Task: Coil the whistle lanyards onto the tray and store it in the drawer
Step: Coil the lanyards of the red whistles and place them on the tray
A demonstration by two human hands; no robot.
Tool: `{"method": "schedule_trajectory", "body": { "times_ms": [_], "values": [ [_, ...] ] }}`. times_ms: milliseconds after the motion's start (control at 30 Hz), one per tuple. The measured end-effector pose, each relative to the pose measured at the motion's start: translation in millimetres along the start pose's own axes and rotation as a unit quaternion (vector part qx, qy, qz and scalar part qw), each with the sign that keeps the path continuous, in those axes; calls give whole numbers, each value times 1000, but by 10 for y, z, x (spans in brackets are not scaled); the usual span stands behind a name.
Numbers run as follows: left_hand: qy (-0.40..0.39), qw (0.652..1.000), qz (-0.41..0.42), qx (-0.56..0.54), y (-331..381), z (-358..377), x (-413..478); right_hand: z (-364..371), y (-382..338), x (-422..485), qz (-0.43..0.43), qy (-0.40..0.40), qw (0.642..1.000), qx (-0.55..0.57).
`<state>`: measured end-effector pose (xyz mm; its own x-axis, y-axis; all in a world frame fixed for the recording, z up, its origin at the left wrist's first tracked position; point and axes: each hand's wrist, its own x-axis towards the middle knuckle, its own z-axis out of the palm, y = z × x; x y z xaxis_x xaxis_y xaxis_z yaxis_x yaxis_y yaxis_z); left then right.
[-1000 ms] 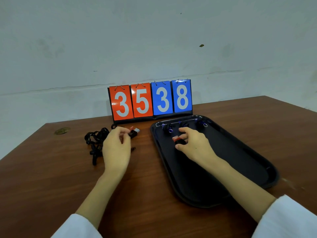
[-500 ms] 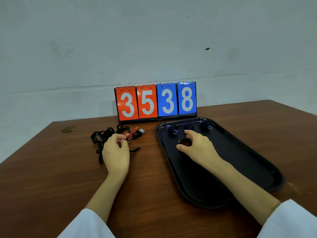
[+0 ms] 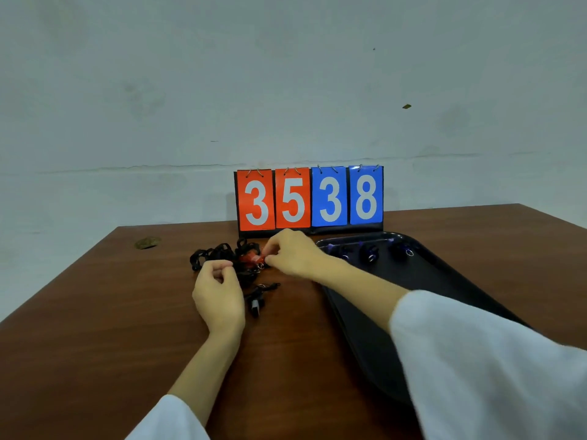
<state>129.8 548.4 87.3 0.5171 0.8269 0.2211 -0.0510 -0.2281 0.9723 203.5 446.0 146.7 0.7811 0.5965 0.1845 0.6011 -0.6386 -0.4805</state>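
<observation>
Records three coiled lanyards [image 3: 370, 253] at twelve o'clock on the tray [image 3: 451, 281]. Finds black tangle [image 3: 214, 254] uncoiled on the table [image 3: 95, 312], at nine o'clock of the tray. Pinches red whistle [image 3: 249, 258] there with right hand [image 3: 293, 252]; curls left hand [image 3: 219, 293] alongside, grasp not determinable. Leaves drawer storage outstanding.

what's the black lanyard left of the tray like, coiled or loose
Loose. The black lanyard lies in a tangled heap on the table, outside the tray, with no neat loops.
</observation>
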Motion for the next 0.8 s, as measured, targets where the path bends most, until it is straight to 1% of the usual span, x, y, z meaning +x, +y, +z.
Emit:
{"method": "schedule_trajectory", "body": {
  "times_ms": [100,167,267,400,467,567,667,733,800],
  "values": [
    [15,1000,-17,-13,-14,-6,34,278,85,321,59,39,997,21],
    [16,999,-23,-15,-14,-1,42,401,127,416,78,70,994,14],
    [11,1000,-20,-14,-5,15,36,494,144,481,80,100,992,-3],
    [3,1000,-6,-20,-48,43,52,573,136,546,68,89,993,-35],
    [1,1000,6,-21,-68,42,50,571,104,537,60,108,992,-37],
    [6,999,27,-17,-39,34,25,419,52,436,49,152,987,5],
    [9,997,73,-3,25,-3,-6,119,-16,172,26,161,984,64],
    [-2,994,112,-6,100,-43,-61,-100,-65,-65,17,172,975,143],
    [-43,988,148,1,190,-81,-129,-284,-111,-332,26,171,957,231]
  ]
}}
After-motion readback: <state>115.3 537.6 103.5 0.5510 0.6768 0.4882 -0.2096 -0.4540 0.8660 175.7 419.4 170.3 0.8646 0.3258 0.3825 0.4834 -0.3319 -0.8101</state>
